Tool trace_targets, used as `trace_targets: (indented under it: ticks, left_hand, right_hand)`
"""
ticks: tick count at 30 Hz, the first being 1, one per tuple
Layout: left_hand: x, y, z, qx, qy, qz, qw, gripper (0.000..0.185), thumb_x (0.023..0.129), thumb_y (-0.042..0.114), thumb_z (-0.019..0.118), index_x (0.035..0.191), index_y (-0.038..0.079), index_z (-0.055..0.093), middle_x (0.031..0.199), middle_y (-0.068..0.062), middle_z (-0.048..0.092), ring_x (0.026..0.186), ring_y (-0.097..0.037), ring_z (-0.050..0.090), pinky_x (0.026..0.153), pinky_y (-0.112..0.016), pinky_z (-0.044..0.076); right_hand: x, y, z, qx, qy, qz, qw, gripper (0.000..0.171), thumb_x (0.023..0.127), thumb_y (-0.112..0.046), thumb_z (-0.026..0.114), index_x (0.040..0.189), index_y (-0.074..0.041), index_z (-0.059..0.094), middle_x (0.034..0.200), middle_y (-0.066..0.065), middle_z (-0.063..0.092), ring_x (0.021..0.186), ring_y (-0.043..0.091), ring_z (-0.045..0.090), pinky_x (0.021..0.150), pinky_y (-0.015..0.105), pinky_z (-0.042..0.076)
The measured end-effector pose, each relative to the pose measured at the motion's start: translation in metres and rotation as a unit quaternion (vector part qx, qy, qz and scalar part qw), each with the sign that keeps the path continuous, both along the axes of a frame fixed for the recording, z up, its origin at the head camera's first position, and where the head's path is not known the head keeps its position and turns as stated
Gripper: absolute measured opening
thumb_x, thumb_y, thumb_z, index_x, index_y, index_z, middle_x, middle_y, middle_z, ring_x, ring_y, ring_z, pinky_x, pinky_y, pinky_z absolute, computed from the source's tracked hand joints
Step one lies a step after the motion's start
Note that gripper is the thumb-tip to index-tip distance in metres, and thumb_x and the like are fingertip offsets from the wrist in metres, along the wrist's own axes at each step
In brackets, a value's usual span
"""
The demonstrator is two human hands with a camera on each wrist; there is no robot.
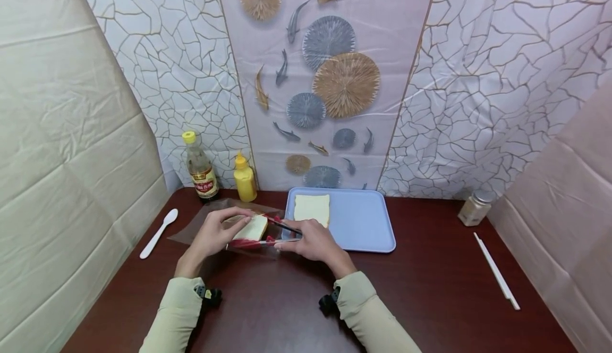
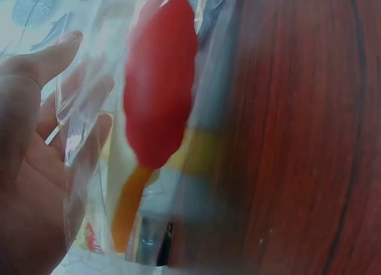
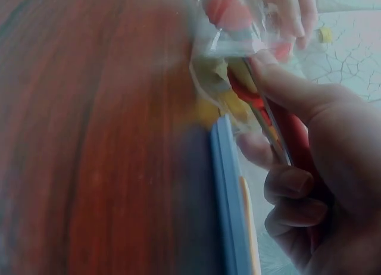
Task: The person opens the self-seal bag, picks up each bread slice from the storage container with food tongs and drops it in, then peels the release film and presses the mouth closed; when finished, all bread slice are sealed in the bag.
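Observation:
My left hand point(image 1: 212, 232) holds the near side of a clear plastic bag point(image 1: 193, 226), with film between the thumb and fingers in the left wrist view. My right hand point(image 1: 313, 240) grips a pair of tongs point(image 3: 290, 135) by metal arms. Their red tips point(image 2: 159, 84) reach into the bag's mouth. Between the tips lies a slice of white bread point(image 1: 253, 228), inside the bag. The film partly blurs the slice in both wrist views. Just beyond my right hand, another bread slice point(image 1: 312, 208) sits on the left part of a light blue tray point(image 1: 363, 220).
At the back left stand a dark sauce bottle point(image 1: 202, 169) with a yellow cap and a yellow squeeze bottle point(image 1: 245, 180). A white spoon point(image 1: 159, 234) lies at the left. On the right are a seasoning jar point(image 1: 476, 208) and white chopsticks point(image 1: 496, 270). Fabric walls surround the table.

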State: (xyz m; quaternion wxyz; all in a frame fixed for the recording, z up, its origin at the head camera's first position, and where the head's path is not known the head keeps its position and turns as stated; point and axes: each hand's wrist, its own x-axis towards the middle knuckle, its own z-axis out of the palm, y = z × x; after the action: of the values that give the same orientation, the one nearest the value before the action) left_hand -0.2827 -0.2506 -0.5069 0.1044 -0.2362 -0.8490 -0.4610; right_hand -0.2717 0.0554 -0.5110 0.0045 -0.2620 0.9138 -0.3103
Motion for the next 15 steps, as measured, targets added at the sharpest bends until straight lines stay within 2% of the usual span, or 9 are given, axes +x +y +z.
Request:
trace_targets:
  ticks: [3,6,9,11,13,15]
  left_hand:
    - [-0.002,0.003,-0.003,0.015,0.001,-0.010,0.9998,0.019,0.105,0.027,0.074,0.121,0.021,0.082,0.120,0.004,0.081,0.117,-0.011,0.072,0.105,-0.054,0.058]
    - [-0.003,0.005,-0.006,0.025,-0.001,-0.024,0.9994,0.019,0.106,0.025,0.073,0.122,0.023,0.082,0.121,0.005,0.080,0.116,-0.012,0.071,0.105,-0.050,0.058]
    - [-0.003,0.005,-0.011,0.022,-0.012,-0.029,0.9993,0.019,0.105,0.024,0.074,0.122,0.021,0.082,0.120,0.004,0.080,0.118,-0.013,0.071,0.108,-0.049,0.057]
    - [-0.004,0.003,-0.014,0.013,-0.029,-0.017,0.9993,0.018,0.104,0.027,0.076,0.120,0.022,0.083,0.120,0.007,0.080,0.118,-0.011,0.070,0.109,-0.049,0.057]
    - [-0.004,0.002,-0.017,0.004,-0.046,-0.005,0.9989,0.019,0.103,0.031,0.077,0.119,0.023,0.083,0.119,0.008,0.080,0.117,-0.011,0.070,0.108,-0.048,0.057]
    - [-0.005,0.000,-0.019,-0.002,-0.052,0.007,0.9986,0.018,0.102,0.032,0.078,0.117,0.025,0.083,0.116,0.006,0.081,0.099,-0.013,0.070,0.093,-0.037,0.060]
  right_hand:
    - [-0.001,-0.002,0.000,0.004,-0.002,-0.013,1.000,0.078,0.092,-0.064,0.080,0.155,-0.023,0.062,0.116,0.016,0.080,0.105,0.029,0.075,0.084,0.042,0.060]
    - [0.000,-0.005,-0.001,0.010,-0.001,-0.023,1.000,0.078,0.092,-0.066,0.079,0.154,-0.022,0.062,0.143,0.012,0.073,0.124,0.026,0.072,0.095,0.044,0.061]
    - [0.002,-0.007,-0.003,0.011,-0.012,-0.023,1.000,0.079,0.092,-0.067,0.078,0.155,-0.022,0.062,0.144,0.011,0.072,0.122,0.025,0.072,0.095,0.042,0.060]
    - [0.002,-0.009,-0.005,0.010,-0.015,-0.017,1.000,0.081,0.091,-0.067,0.079,0.155,-0.020,0.061,0.126,0.011,0.079,0.105,0.022,0.073,0.084,0.038,0.059]
    - [0.001,-0.009,-0.005,0.011,-0.015,-0.013,1.000,0.082,0.091,-0.067,0.079,0.155,-0.019,0.061,0.102,0.006,0.079,0.088,0.017,0.068,0.073,0.032,0.054]
    - [0.001,-0.007,-0.005,0.010,-0.016,-0.008,1.000,0.084,0.090,-0.067,0.080,0.155,-0.018,0.061,0.090,0.003,0.074,0.080,0.014,0.063,0.068,0.030,0.049]
